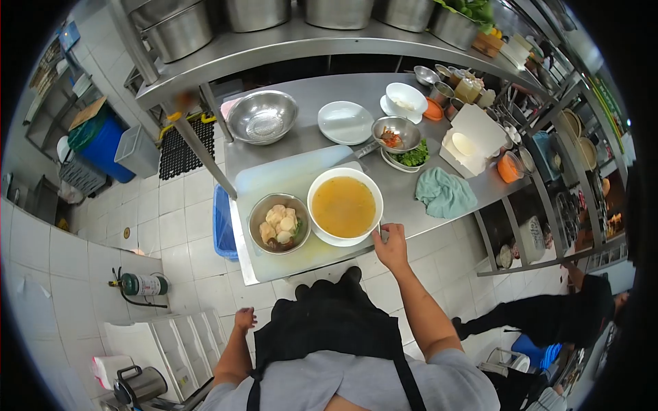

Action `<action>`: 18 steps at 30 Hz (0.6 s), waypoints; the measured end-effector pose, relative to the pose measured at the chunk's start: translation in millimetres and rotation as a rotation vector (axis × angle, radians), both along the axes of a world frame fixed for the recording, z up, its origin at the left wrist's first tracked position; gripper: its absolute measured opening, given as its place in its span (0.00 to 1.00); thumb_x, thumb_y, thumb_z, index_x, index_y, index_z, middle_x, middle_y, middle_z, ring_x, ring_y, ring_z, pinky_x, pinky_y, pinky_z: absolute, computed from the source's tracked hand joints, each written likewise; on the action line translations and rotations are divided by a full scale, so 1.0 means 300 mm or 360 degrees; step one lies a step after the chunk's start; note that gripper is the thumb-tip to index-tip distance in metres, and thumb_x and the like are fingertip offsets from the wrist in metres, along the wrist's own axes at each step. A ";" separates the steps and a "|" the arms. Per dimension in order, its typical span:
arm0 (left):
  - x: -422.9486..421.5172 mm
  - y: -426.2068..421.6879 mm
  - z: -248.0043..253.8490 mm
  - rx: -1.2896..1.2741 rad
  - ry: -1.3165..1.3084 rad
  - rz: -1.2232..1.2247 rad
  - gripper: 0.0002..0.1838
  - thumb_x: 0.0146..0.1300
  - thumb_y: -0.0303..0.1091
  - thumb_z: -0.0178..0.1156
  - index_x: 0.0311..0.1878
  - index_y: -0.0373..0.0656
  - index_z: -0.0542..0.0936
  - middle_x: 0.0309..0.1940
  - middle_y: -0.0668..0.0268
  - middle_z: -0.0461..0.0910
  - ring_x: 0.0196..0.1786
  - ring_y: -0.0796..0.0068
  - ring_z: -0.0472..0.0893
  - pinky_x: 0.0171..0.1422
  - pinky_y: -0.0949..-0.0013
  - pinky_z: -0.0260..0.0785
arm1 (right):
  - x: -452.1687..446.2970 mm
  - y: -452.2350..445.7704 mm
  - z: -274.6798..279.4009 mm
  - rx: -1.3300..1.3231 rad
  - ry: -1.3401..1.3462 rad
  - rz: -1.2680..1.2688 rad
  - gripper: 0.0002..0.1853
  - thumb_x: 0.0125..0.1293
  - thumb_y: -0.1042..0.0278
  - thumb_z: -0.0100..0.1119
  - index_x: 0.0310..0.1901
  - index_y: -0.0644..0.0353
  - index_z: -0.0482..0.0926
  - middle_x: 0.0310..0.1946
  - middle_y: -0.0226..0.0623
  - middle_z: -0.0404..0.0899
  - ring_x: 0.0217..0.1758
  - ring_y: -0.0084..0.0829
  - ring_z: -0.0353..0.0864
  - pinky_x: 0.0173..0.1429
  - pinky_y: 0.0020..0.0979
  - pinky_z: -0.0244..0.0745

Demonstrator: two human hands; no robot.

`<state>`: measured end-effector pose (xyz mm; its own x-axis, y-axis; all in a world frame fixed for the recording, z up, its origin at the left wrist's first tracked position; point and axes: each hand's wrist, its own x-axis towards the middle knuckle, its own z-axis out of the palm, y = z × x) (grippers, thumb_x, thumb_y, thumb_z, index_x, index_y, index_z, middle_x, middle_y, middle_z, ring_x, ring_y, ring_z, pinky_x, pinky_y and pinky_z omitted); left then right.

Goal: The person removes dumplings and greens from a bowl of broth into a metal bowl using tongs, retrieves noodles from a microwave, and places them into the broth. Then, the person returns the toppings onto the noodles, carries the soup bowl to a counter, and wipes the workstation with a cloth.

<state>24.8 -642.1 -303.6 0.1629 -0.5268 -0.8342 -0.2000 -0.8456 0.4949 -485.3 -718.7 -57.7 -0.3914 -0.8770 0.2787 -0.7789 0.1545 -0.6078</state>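
A white bowl of yellow-orange soup (344, 207) stands near the table's front edge, with a white plate (336, 240) under it. At the plate's right edge, my right hand (392, 247) is closed on the rim. My left hand (245, 319) hangs low beside my apron, away from the table, its fingers loosely curled and apart with nothing visible in them. Left of the soup, a steel bowl (258, 241) holds pale dumpling-like pieces, something dark brown and some green. Both bowls are on a whitish cutting board (264, 179). A knife (362, 152) lies behind the soup.
Behind are a steel colander (262, 118), an oval white plate (345, 122), a small steel bowl (397, 133) and green leaves (412, 155). A green cloth (445, 193) and an open takeaway box (454, 162) are to the right. Another person (569, 312) stands at far right.
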 end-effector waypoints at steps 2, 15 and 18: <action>0.053 0.079 -0.067 -0.0249 -0.0171 -0.0619 0.22 0.66 0.44 0.57 0.53 0.34 0.75 0.32 0.54 0.81 0.27 0.62 0.82 0.27 0.59 0.75 | 0.009 0.010 0.046 0.0187 -0.0303 -0.0006 0.19 0.60 0.59 0.64 0.44 0.68 0.76 0.43 0.51 0.72 0.38 0.44 0.78 0.43 0.40 0.75; -0.052 0.099 -0.002 0.0252 0.0012 -0.0406 0.26 0.68 0.46 0.52 0.61 0.35 0.70 0.46 0.50 0.80 0.41 0.53 0.82 0.41 0.49 0.75 | -0.136 0.239 0.024 0.0280 -0.0629 0.0165 0.18 0.69 0.55 0.56 0.46 0.64 0.75 0.34 0.46 0.79 0.31 0.37 0.79 0.39 0.34 0.74; -0.107 0.135 -0.046 0.0025 -0.0006 -0.0712 0.27 0.69 0.48 0.51 0.63 0.39 0.68 0.49 0.51 0.79 0.42 0.55 0.82 0.45 0.47 0.75 | -0.275 0.418 -0.045 0.0531 -0.0327 0.0267 0.18 0.69 0.52 0.56 0.38 0.63 0.77 0.24 0.44 0.79 0.29 0.34 0.79 0.35 0.34 0.73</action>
<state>-7.4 -601.6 -317.4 -0.0750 -0.5333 -0.8426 -0.5496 -0.6830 0.4812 -567.9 -593.4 -71.3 -0.2531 -0.9623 -0.1000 -0.6777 0.2501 -0.6915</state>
